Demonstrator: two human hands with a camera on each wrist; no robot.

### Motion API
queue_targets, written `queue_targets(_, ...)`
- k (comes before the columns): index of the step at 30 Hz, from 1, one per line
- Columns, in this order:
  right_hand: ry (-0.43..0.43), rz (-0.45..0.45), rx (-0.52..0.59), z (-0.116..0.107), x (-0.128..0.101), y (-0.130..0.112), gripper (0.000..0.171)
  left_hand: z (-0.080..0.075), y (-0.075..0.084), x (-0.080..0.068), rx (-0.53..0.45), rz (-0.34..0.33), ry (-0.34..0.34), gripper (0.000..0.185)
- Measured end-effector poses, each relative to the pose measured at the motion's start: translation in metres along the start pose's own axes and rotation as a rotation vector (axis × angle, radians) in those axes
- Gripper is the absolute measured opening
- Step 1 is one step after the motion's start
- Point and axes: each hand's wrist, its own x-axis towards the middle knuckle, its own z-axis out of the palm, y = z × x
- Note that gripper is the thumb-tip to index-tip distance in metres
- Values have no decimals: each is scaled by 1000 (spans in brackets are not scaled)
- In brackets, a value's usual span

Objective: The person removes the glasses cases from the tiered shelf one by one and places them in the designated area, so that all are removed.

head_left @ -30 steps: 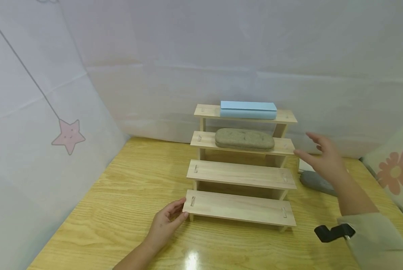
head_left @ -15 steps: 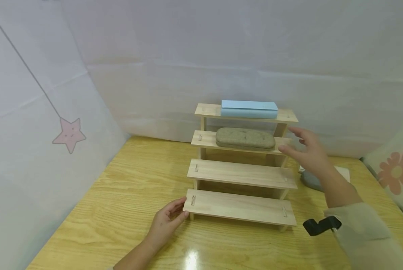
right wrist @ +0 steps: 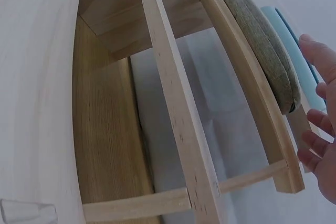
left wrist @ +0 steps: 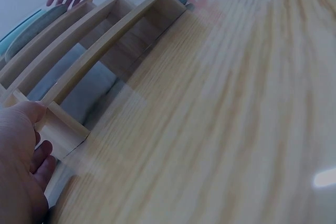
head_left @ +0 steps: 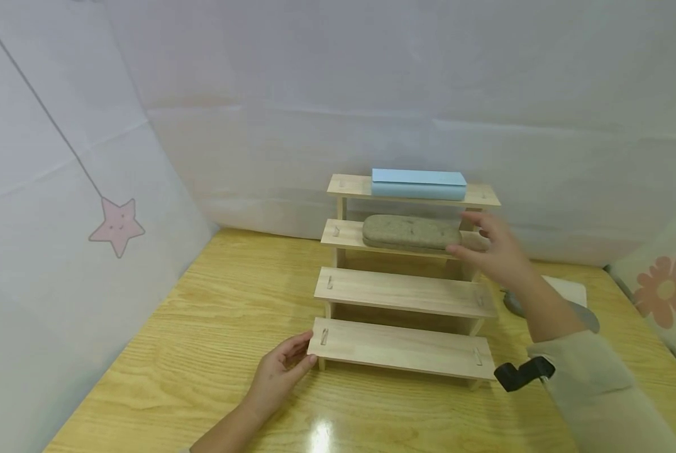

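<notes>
My left hand (head_left: pixel 281 374) pinches the left end of the lowest step of a four-tier wooden display rack (head_left: pixel 400 346); the thumb and curled fingers show at that corner in the left wrist view. My right hand (head_left: pixel 498 255) is at the right end of an olive-grey fabric glasses case (head_left: pixel 411 231) on the second tier from the top. Thumb and fingers are spread apart, and in the right wrist view a gap shows between them and the case (right wrist: pixel 260 45). A light blue glasses case (head_left: pixel 418 184) lies on the top tier.
On the table (head_left: pixel 230 296), right of the rack and partly behind my right forearm, lie a dark grey elongated case (head_left: pixel 587 316) and a white flat object (head_left: pixel 566 289). White cloth hangs behind and at both sides. A black strap (head_left: pixel 524 374) sits on my right sleeve.
My right hand has moved left, from beside the rack to the right end of the olive-grey glasses case. My left hand, the rack and both cases on it stay in place.
</notes>
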Motion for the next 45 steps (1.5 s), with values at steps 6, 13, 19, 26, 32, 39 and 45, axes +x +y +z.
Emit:
queue_targets(6,-12,-49,-14,7,4,-9,80,0,-2,1,12,-11,-7,45)
queue_targets(13,-22,-74,-51,16,13,-17,81,-1,0,0,27,-10,-3,45)
queue_targets(19,-43,-58,-69,21,18,-24,79,-1,2,-1,29,-13,0,44)
queue_targets(26,-61,-92,-75,24,28,-25,73,-1,1,-1,23,-17,-2,44)
queue_targets(32,-73,-88,-107,28,34,-22,75,-1,1,-2,13,-21,-9,44)
queue_targets(39,-93,-62,-123,31,37,-21,81,-2,1,-1,11,-19,-16,45)
queue_targets(45,-104,-51,-125,31,38,-23,82,-2,0,-1,10,-9,-16,45)
